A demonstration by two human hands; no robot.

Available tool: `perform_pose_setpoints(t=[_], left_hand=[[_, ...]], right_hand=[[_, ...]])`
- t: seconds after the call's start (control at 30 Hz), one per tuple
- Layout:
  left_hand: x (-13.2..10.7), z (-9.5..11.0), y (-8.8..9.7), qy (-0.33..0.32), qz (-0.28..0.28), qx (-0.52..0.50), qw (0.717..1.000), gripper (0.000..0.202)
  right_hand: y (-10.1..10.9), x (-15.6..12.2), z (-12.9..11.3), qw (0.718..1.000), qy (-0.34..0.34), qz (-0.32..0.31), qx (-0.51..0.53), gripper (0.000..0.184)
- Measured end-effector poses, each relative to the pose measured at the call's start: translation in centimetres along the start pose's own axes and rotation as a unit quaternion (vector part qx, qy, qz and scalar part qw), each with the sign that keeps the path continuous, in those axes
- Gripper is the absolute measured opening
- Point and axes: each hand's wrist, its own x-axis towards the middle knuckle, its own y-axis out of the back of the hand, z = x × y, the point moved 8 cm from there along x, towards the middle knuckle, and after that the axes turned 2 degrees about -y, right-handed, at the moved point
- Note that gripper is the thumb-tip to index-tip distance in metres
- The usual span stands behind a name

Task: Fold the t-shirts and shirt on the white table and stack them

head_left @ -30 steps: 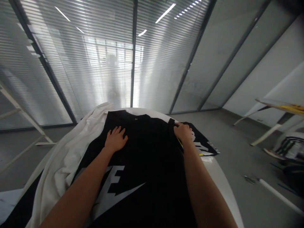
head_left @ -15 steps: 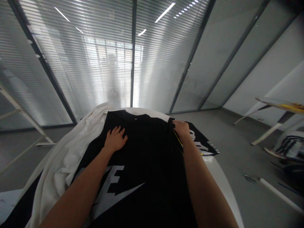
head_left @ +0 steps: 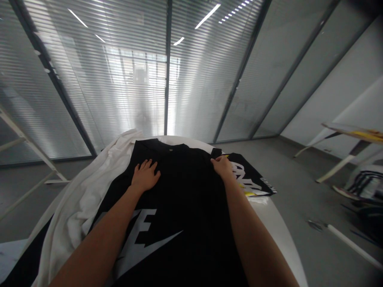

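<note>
A black T-shirt (head_left: pixel 191 191) with grey lettering and a swoosh lies spread on a white table (head_left: pixel 281 227), its neckline at the far end. My left hand (head_left: pixel 146 175) rests flat on its upper left part, fingers spread. At the shirt's right shoulder side, my right hand (head_left: pixel 222 165) pinches the black fabric between thumb and fingers. Just beyond that hand lies another black garment (head_left: pixel 248 175) with white and yellow print, partly hidden by my right forearm. White cloth (head_left: pixel 89 191) lies bunched along the left of the T-shirt.
Glass partitions with blinds (head_left: pixel 134 99) stand behind the table. To the left is a white metal frame (head_left: pixel 32 147). A wooden-topped table (head_left: pixel 353 133) stands at the right, with a striped bundle (head_left: pixel 365 185) below it. A white pole (head_left: pixel 353 245) lies on the floor.
My right hand has drawn inward to the left with the shirt's fabric, uncovering more of the printed garment. My left hand has stayed in place.
</note>
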Motion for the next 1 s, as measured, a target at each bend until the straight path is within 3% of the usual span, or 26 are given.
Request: perform_pose_setpoints(t=[0.1,0.17,0.27,0.4,0.53,0.73,0.83,1.0], left_hand=[[0.0,0.0,-0.1,0.003,-0.005,-0.001,1.0,0.059],[0.1,0.0,-0.1,0.004,-0.005,-0.001,1.0,0.059],[0.1,0.0,-0.1,0.005,-0.005,-0.001,1.0,0.059],[0.1,-0.1,-0.2,0.002,-0.002,-0.002,1.0,0.058],[0.1,-0.1,-0.2,0.0,0.002,0.001,1.0,0.058],[0.0,-0.1,-0.1,0.0,-0.003,-0.001,1.0,0.059],[0.0,0.0,0.0,0.001,0.0,0.0,1.0,0.058],[0.0,-0.1,-0.1,0.001,-0.002,0.001,1.0,0.058]], right_hand=[[-1.0,-0.3,1.1,0.982,-0.093,-0.038,0.163,0.034],[-1.6,-0.7,1.1,0.958,-0.137,-0.072,0.242,0.031],[-1.6,-1.1,0.4,0.938,-0.154,-0.112,0.289,0.014],[-1.0,-1.4,0.0,0.921,-0.173,-0.137,0.321,0.015],[-0.1,-0.8,0.9,0.927,-0.183,-0.106,0.311,0.012],[1.2,1.4,3.3,0.958,-0.165,-0.075,0.223,0.004],[1.9,2.5,3.9,0.975,-0.134,-0.075,0.159,0.004],[2.5,3.1,3.3,0.994,-0.04,-0.061,0.076,0.023]])
